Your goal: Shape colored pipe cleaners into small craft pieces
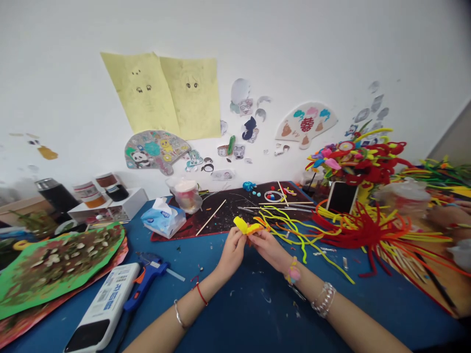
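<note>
Clock centred on the yellow-and-orange chenille piece (247, 227), 12 toward the wall; it's held up over the blue desk (209, 252), near side of the dark mat (235, 201). Left hand (234, 247): grip closed to a pinch, on the yellow part. Right hand (270, 249): grip likewise closed, on the orange part; exact contact hidden by fingers.

Risks, my judgement: squeezing too hard could flatten the fuzzy loops; uneven pulling could bend them out of shape. Loose lime-yellow chenille stems (290, 220) at 3 o'clock, close by the right hand, could snag on the piece or the beaded bracelet (324, 300). Blue glue gun (149, 277) at 8 o'clock: left forearm could knock it if drawn back; can't tell if hot.
</note>
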{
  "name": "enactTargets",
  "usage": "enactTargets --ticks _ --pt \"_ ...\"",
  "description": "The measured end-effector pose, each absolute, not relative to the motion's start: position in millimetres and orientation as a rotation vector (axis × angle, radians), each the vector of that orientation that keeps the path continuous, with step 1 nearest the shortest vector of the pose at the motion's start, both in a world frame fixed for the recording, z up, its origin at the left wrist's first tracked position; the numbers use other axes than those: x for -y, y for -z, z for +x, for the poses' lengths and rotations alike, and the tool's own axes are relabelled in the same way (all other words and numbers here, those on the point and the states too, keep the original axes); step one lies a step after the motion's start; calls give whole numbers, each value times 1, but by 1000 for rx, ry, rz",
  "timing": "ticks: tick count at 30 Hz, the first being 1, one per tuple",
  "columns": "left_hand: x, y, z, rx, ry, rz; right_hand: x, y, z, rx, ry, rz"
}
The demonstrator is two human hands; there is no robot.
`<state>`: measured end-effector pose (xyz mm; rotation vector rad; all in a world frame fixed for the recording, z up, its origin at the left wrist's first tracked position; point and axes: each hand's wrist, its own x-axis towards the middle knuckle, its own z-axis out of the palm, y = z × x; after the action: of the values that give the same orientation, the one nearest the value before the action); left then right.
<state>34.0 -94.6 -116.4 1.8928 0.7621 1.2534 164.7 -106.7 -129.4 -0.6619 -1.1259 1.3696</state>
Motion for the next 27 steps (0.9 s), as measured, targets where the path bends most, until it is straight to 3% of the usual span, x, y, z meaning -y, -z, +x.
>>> enactTargets --ticks 8,27 --pt "86 123 28 -1028 -1382 1959 110 126 160 1097 -1376 -635" --pt "90 113 22 -814 -1388 1943 117 120 165 1248 -932 -918"
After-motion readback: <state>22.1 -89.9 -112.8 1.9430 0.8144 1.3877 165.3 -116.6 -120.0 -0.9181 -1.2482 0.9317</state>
